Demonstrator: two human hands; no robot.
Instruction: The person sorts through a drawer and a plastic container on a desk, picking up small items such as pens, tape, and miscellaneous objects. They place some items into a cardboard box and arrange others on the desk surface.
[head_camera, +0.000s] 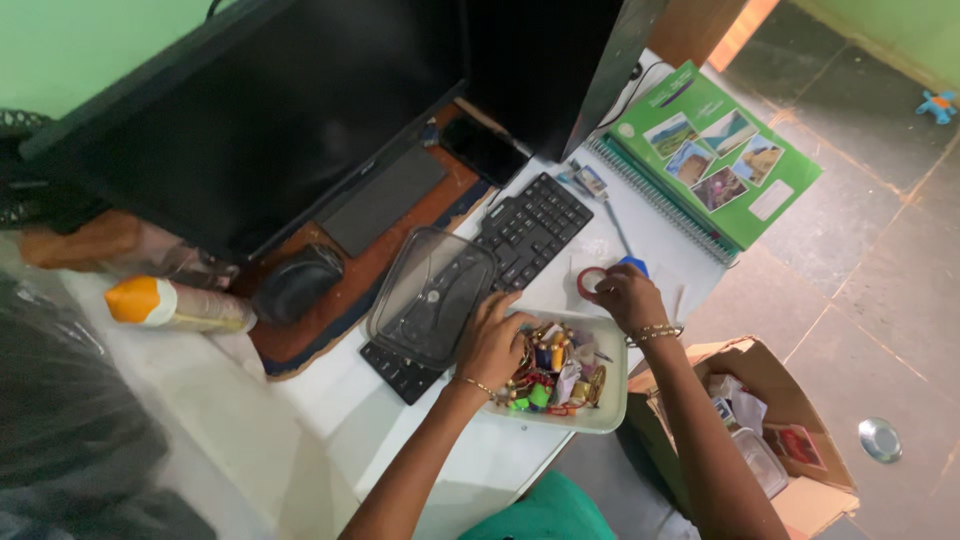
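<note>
Head view looks down on a white desk (470, 450) with both forearms reaching up and away from the near edge. Left hand (492, 340) is bent at the wrist, palm down, fingers curled loosely over the left rim of a white rectangular container (612, 395); whether it pinches any piece inside I cannot tell. A thin bangle sits on that wrist. The container lies near the front of the desk, between the two forearms, and is full of small colourful trinkets (550, 378), among them green, yellow, red and gold pieces.

Right hand (628, 297) stretches farther out, just beyond the container's far right corner, knuckles up and fingers closed around a small red ring-shaped roll of tape (590, 281), held at its right side. Gold bangles circle that wrist. A blue object (634, 264) shows just beyond the hand.

A clear plastic lid (430, 295) rests tilted on the left part of a black keyboard (530, 225), touching the left hand's far side. Farther away stands a dark monitor (260, 110). A green spiral notebook (715, 150) lies at the far right of the desk. On the floor to the right sits an open cardboard box (790, 450).
</note>
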